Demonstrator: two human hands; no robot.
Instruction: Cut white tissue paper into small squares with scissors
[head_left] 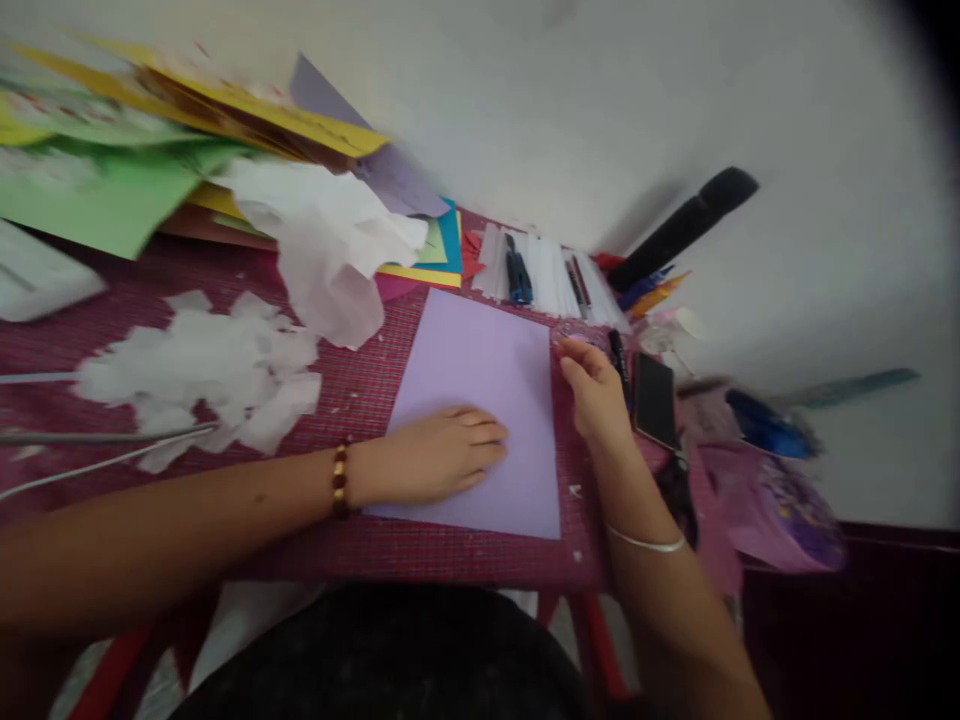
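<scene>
A sheet of light purple paper (pixel 472 350) lies flat on the checked red tablecloth in front of me. My left hand (pixel 435 455) rests palm down on its lower middle, fingers stretched out. Just beyond the paper's upper right edge is my right hand (pixel 596 390), its thumb and index finger pinched together. Whatever lies between those fingertips, if anything, is too small and blurred to make out. A clear, purplish small item (pixel 581 332) lies right behind these fingertips. Beside the right hand are a black marker (pixel 619 358) and a dark phone (pixel 654 398).
White paper scraps (pixel 202 370) and crumpled white paper (pixel 322 240) lie at left, below folded coloured cards (pixel 262 110). Behind the sheet are white strips (pixel 546 270) with a blue-black stapler-like tool (pixel 517 272). Black scissors handles (pixel 677 495) and a pink bag (pixel 757 500) are at right.
</scene>
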